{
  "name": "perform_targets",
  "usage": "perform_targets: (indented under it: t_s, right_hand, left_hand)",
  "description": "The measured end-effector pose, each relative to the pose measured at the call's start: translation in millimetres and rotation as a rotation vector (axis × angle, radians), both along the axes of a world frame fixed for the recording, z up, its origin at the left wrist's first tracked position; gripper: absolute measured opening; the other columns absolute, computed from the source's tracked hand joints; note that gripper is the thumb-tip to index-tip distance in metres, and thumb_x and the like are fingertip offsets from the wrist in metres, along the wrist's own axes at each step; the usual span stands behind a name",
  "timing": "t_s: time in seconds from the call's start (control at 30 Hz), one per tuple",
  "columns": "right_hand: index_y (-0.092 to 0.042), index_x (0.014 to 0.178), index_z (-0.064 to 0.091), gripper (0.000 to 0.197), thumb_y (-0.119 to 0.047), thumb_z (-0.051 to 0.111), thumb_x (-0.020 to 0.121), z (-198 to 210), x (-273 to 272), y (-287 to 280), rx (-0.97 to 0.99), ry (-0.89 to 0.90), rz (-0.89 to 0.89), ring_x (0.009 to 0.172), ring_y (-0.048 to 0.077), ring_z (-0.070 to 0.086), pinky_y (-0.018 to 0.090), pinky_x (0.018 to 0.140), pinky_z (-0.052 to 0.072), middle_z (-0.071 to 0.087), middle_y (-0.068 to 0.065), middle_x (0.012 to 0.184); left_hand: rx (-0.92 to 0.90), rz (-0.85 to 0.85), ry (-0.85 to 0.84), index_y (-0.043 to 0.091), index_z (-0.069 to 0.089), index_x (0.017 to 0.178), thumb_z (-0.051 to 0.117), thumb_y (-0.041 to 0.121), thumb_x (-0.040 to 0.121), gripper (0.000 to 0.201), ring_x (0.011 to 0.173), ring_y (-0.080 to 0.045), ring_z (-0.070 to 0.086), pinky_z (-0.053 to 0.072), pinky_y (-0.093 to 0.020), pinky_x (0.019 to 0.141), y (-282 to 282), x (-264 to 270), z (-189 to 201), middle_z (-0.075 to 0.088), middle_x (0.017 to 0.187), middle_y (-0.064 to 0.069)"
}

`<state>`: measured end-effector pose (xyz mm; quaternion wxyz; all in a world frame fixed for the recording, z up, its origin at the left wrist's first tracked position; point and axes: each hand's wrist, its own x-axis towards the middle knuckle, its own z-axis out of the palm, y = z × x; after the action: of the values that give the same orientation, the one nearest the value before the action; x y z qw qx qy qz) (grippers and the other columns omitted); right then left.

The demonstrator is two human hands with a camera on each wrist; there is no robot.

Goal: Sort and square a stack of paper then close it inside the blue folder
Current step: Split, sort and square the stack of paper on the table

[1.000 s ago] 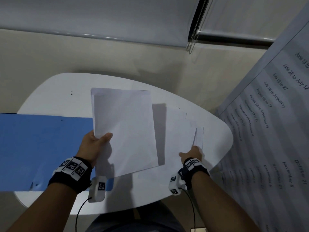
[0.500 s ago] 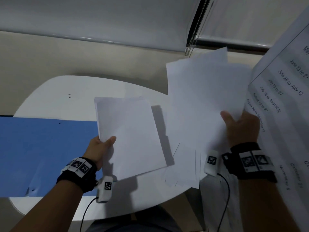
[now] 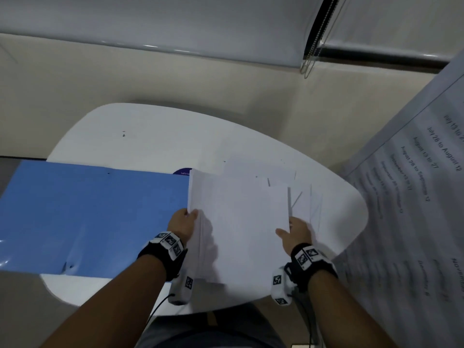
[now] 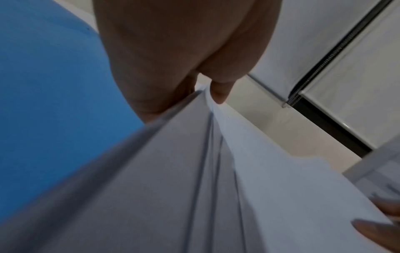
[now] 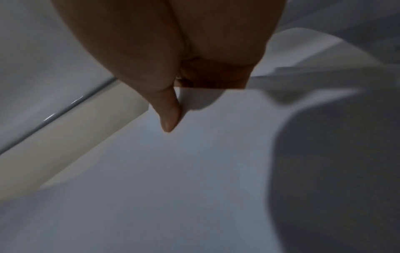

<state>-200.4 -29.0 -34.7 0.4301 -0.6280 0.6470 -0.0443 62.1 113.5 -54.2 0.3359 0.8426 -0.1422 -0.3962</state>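
A stack of white paper [image 3: 238, 217] is held just above the white table [image 3: 150, 141], tilted toward me. My left hand [image 3: 184, 222] grips its left edge, thumb on top; the left wrist view shows the sheets [image 4: 216, 188] fanned under that thumb. On the right edge my right hand [image 3: 292, 234] pinches the stack, thumb [image 5: 168, 116] pressed on the top sheet [image 5: 173, 179]. More loose sheets [image 3: 303, 197] lie spread on the table behind and to the right of the stack. The blue folder [image 3: 88, 217] lies open and flat to the left, overhanging the table's left edge.
A large printed sheet with dates [image 3: 421, 209] hangs down the right side, beside the table. Window blinds [image 3: 175, 26] and a bead cord [image 3: 313, 46] are beyond the table. A small dark sticker [image 3: 182, 171] shows on the table by the folder's far right corner.
My right hand had lifted a bundle of sheets up to the right; it has now come down and in to take the right edge of the stack my left hand holds. The stack shifted right.
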Motion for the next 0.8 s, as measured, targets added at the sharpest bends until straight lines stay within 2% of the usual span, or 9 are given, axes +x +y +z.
perform_targets:
  t_s: [0.1,0.27,0.4,0.5,0.57,0.6,0.67,0.73,0.8]
  right_hand:
    - [-0.007,0.135,0.05,0.038,-0.014,0.053,0.098,1,13,5,0.003,0.049,0.121,0.116,0.028,0.057,0.03,0.098,0.045,0.059,0.012,0.13]
    - [-0.008,0.147,0.027,0.049,-0.024,0.04,0.102,7,51,19,0.075,0.202,0.292,0.109,0.026,0.058,0.028,0.083,0.046,0.057,0.013,0.132]
    - [-0.011,0.151,0.022,0.068,-0.044,0.047,0.097,-1,54,22,0.066,0.231,0.323,0.134,0.032,0.04,0.038,0.107,0.038,0.033,0.016,0.151]
    - [-0.018,0.148,0.03,0.089,-0.052,0.073,0.077,5,48,17,0.064,-0.027,0.183,0.134,0.023,0.042,0.039,0.109,0.039,0.039,0.002,0.148]
    - [-0.024,0.134,0.044,0.082,-0.041,0.087,0.066,26,44,12,0.068,-0.328,0.073,0.112,0.007,0.057,0.03,0.093,0.049,0.057,-0.011,0.126]
    - [-0.023,0.129,0.05,0.08,-0.036,0.09,0.062,40,43,10,0.089,-0.464,0.041,0.103,0.004,0.061,0.027,0.088,0.051,0.063,-0.011,0.118]
    - [-0.019,0.118,0.063,0.073,-0.038,0.092,0.054,69,43,5,0.147,-0.676,-0.036,0.1,0.014,0.069,0.036,0.089,0.055,0.072,-0.001,0.112]
    - [-0.018,0.103,0.071,0.046,-0.028,0.088,0.062,97,46,3,0.102,-0.803,-0.071,0.095,0.019,0.071,0.04,0.087,0.057,0.075,0.001,0.102]
    - [-0.021,0.091,0.072,0.024,-0.013,0.083,0.071,121,49,4,-0.042,-0.844,-0.098,0.086,0.014,0.073,0.029,0.076,0.059,0.077,-0.004,0.09]
  left_hand:
    - [0.017,0.001,-0.03,0.001,0.057,0.108,0.059,0.036,0.098,0.036,0.096,-0.029,0.06,0.043,-0.033,0.078,-2,-8,2,0.06,0.103,-0.011]
    - [0.009,-0.01,-0.046,0.006,0.044,0.122,0.065,0.022,0.095,0.038,0.091,-0.028,0.057,0.046,-0.034,0.078,-2,-24,8,0.06,0.109,-0.012]
    - [-0.098,-0.021,-0.048,0.011,0.047,0.125,0.061,0.015,0.096,0.032,0.096,-0.029,0.061,0.047,-0.034,0.081,4,-23,24,0.063,0.111,-0.008]
    - [-0.302,-0.056,0.002,0.023,0.055,0.114,0.065,0.014,0.095,0.024,0.095,-0.021,0.067,0.052,-0.037,0.081,19,-15,49,0.069,0.104,0.003]
    - [-0.46,-0.06,0.114,0.026,0.058,0.121,0.069,0.012,0.093,0.034,0.1,-0.017,0.07,0.055,-0.036,0.085,28,-9,70,0.072,0.111,0.002]
    - [-0.517,-0.068,0.162,0.024,0.057,0.127,0.07,0.012,0.091,0.04,0.104,-0.015,0.07,0.056,-0.033,0.086,30,-6,78,0.073,0.116,0.001]
    - [-0.6,-0.089,0.212,0.018,0.056,0.132,0.072,0.013,0.087,0.048,0.106,-0.013,0.07,0.057,-0.025,0.082,27,-2,98,0.073,0.119,0.002]
    - [-0.637,-0.098,0.164,0.016,0.059,0.128,0.071,0.012,0.088,0.043,0.102,-0.012,0.071,0.057,-0.022,0.079,15,-1,114,0.074,0.114,0.001]
    - [-0.652,-0.13,0.014,0.018,0.063,0.121,0.07,0.016,0.092,0.03,0.098,-0.009,0.071,0.055,-0.018,0.077,2,-1,123,0.075,0.107,0.003]
